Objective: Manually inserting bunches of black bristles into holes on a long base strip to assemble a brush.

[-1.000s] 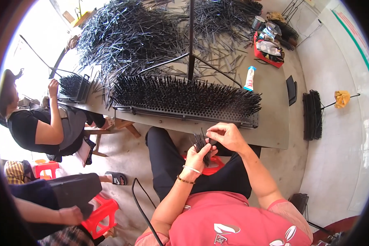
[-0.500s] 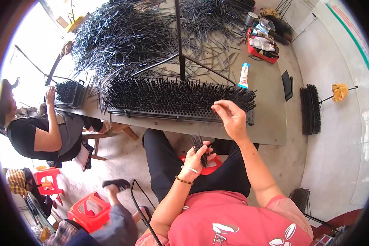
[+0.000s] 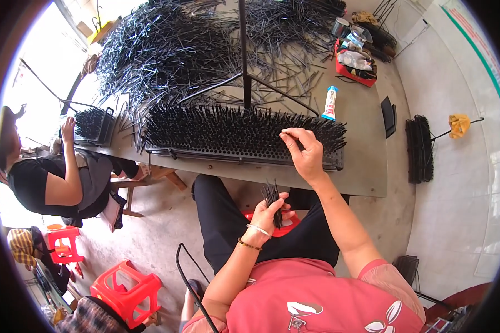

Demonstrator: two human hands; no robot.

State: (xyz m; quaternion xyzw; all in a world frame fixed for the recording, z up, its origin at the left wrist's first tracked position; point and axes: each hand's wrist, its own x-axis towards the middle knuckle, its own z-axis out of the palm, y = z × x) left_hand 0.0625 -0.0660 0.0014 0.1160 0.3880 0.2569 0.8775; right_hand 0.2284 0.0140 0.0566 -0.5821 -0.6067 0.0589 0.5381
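Note:
A bundle of thin black strips (image 3: pixel 272 197) is gripped in my left hand (image 3: pixel 264 215), above my lap, its tips fanning upward. My right hand (image 3: pixel 305 155) hovers over the front right of a long perforated black rack (image 3: pixel 244 156), with thumb and forefinger pinched together. Anything between those fingertips is too small to make out. Upright black strips (image 3: pixel 222 127) fill the rack densely, while a row of bare holes shows along its near edge. A black metal frame (image 3: pixel 246 89) rises behind it.
Loose black strips (image 3: pixel 155 53) lie heaped across the far table. A wrapped packet (image 3: pixel 330 103) and a red bin (image 3: pixel 356 75) sit at the right. At the left a co-worker (image 3: pixel 50 180) sits by a smaller rack (image 3: pixel 94 126). Red stools (image 3: pixel 126 291) stand on the floor.
My right hand has shifted left and slightly up along the rack, still pinched. My left hand stays nearly in place with its bundle. A passing person's leg has mostly left the lower left.

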